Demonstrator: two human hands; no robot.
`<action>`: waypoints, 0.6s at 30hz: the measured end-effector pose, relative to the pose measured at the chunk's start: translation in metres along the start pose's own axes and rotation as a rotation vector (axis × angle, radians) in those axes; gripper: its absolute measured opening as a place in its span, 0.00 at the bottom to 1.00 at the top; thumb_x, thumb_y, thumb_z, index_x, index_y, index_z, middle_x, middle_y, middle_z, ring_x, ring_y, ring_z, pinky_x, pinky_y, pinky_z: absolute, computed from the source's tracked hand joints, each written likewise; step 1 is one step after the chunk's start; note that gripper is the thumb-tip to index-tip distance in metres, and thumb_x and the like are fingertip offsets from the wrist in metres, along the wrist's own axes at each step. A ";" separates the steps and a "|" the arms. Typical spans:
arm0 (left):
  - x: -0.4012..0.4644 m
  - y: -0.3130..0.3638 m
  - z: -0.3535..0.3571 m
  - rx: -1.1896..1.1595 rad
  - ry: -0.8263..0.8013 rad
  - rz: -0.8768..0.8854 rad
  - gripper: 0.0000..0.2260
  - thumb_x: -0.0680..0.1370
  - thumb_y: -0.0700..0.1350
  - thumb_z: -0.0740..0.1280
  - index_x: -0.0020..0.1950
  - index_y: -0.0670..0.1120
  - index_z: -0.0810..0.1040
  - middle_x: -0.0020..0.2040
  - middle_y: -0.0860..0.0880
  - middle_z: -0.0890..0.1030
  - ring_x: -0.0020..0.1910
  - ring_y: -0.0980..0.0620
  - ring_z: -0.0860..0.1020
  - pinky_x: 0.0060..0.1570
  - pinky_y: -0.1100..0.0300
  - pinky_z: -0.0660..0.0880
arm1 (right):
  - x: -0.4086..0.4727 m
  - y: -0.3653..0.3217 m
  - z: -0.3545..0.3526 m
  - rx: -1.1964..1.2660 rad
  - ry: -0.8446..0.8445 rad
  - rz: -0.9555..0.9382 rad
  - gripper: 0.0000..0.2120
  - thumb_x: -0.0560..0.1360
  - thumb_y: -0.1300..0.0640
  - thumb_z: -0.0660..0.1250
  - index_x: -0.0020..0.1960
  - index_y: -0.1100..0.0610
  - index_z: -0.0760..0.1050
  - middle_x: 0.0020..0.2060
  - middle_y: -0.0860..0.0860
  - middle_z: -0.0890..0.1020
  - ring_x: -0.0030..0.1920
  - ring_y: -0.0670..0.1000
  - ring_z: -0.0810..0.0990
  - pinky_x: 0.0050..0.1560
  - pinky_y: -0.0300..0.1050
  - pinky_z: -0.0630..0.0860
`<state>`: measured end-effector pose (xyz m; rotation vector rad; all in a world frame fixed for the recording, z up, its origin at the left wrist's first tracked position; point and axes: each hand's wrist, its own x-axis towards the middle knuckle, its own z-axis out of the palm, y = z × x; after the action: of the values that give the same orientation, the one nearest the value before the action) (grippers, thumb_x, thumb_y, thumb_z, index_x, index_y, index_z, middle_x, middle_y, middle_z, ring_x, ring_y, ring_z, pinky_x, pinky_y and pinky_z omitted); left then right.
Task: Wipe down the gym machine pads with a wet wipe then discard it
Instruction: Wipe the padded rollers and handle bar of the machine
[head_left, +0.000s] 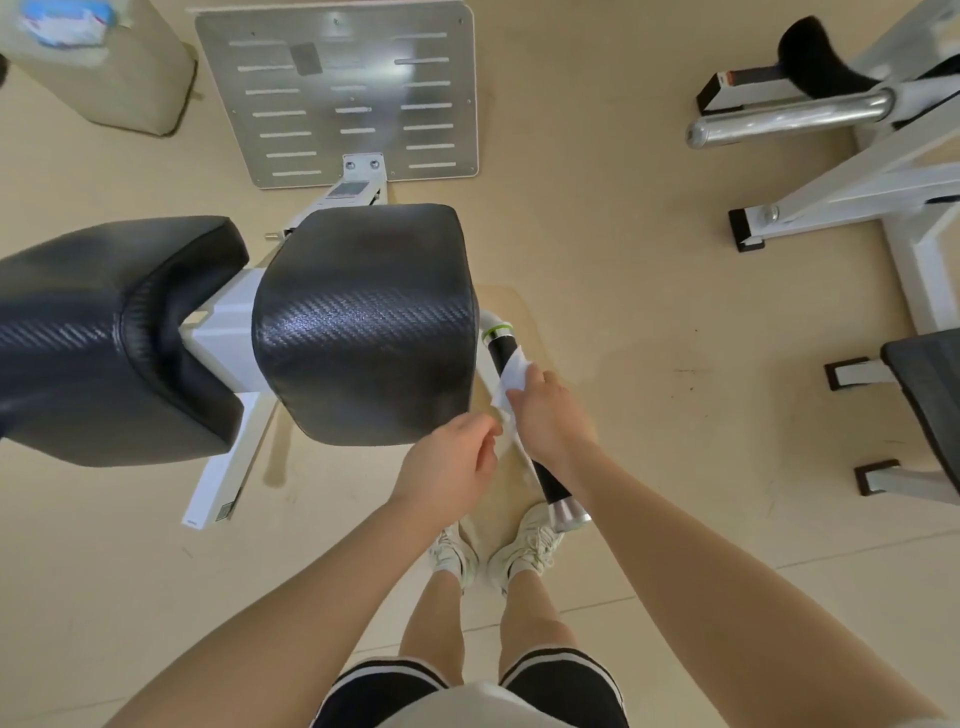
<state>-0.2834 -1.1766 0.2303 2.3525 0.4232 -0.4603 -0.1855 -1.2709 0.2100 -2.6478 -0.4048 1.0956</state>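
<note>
Wiping step in hand: right hand (545, 410) grips wet wipe (511, 382) round the handle (524, 415) at the seat pad's (363, 322) four o'clock; left hand (452, 457) loosely curled, empty; next, probably the pads.

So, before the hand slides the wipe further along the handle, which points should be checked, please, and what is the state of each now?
1. Wet wipe wrapped on the handle: ok.
2. Right hand grips the wipe and handle: ok.
3. Left hand holds nothing, beside the seat pad: ok.
4. Lower end of the handle clear of the shoes: cannot tell.
5. Wipe still wet enough: cannot tell.
6. Seat pad already wiped: cannot tell.
</note>
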 end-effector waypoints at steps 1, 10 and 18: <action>0.000 -0.001 0.002 -0.008 -0.016 -0.006 0.10 0.79 0.44 0.58 0.58 0.48 0.74 0.56 0.52 0.78 0.47 0.51 0.77 0.47 0.55 0.76 | 0.001 -0.002 -0.001 0.032 0.020 -0.014 0.18 0.81 0.56 0.52 0.68 0.61 0.60 0.60 0.57 0.72 0.57 0.59 0.73 0.50 0.50 0.69; -0.008 0.000 0.012 -0.047 -0.148 -0.054 0.17 0.79 0.43 0.59 0.68 0.49 0.66 0.63 0.51 0.73 0.51 0.50 0.78 0.51 0.53 0.76 | -0.036 0.022 -0.006 -0.080 0.015 -0.044 0.10 0.78 0.64 0.53 0.57 0.60 0.68 0.32 0.51 0.69 0.36 0.56 0.72 0.35 0.45 0.67; -0.011 0.031 0.023 -0.284 -0.084 -0.087 0.20 0.80 0.44 0.57 0.72 0.47 0.61 0.68 0.50 0.69 0.57 0.51 0.74 0.56 0.56 0.73 | -0.088 0.060 -0.001 0.001 0.116 -0.112 0.12 0.77 0.64 0.58 0.57 0.59 0.76 0.48 0.54 0.80 0.45 0.57 0.79 0.41 0.50 0.77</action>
<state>-0.2854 -1.2160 0.2368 2.0400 0.5173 -0.5031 -0.2346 -1.3569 0.2481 -2.6367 -0.5211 0.9035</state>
